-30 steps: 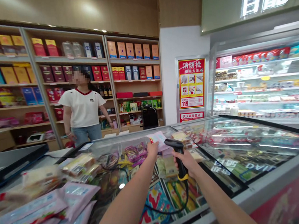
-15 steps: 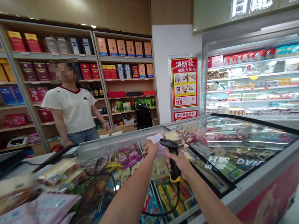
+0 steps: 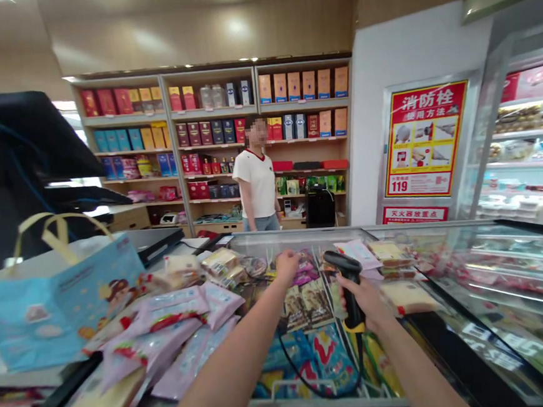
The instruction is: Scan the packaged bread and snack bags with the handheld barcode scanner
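Now the pink packet (image 3: 357,253) is no longer at the left hand (image 3: 286,266) but lies beyond it on the chest freezer (image 3: 329,403) glass, that grip narrow with contents unclear, while the right hand (image 3: 361,300) firmly grips a black-and-yellow barcode scanner (image 3: 347,279).

- The view has been swung left and raised, so the wall shelves (image 3: 212,108) are now centred.
- The person in the white T-shirt (image 3: 257,189) is shown smaller, near mid-frame.
- A blue tote bag (image 3: 58,308) and a black monitor (image 3: 22,141) have been brought into view at left.
- The pale slip is no longer held by the left hand (image 3: 287,266).
- A sandwich packet (image 3: 409,297) is now seen just beside the scanner (image 3: 351,288).
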Available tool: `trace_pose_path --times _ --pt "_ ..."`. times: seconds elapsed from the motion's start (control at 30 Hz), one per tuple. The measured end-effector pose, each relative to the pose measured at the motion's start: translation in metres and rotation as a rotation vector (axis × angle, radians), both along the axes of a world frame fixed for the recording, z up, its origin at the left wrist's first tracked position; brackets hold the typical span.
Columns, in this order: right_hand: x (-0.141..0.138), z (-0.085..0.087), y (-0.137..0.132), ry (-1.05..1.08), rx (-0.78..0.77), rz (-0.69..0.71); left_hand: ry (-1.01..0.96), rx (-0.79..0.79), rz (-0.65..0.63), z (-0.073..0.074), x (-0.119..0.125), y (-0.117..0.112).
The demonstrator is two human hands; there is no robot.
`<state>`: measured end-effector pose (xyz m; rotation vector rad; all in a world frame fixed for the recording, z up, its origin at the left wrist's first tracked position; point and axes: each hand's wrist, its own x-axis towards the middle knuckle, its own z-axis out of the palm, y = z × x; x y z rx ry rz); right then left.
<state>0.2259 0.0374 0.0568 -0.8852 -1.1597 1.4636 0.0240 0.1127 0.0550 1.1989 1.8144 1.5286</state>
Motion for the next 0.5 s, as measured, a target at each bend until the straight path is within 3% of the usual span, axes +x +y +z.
trace_pose_path --times 0.3,0.4,0.5 --pt "-0.095 0.011 -0.013 -0.115 -0.050 0.233 0.800 -0.325 0.074 0.053 -0.151 -0.113" --pt "-0.115 0.009 -0.009 -0.147 -0.039 0.259 0.923 -0.448 0.086 0.067 -0.204 -0.146" --pt "-0.126 0.002 -0.004 -0.144 -0.017 0.281 0.910 -0.416 0.039 0.073 -0.241 -0.171"
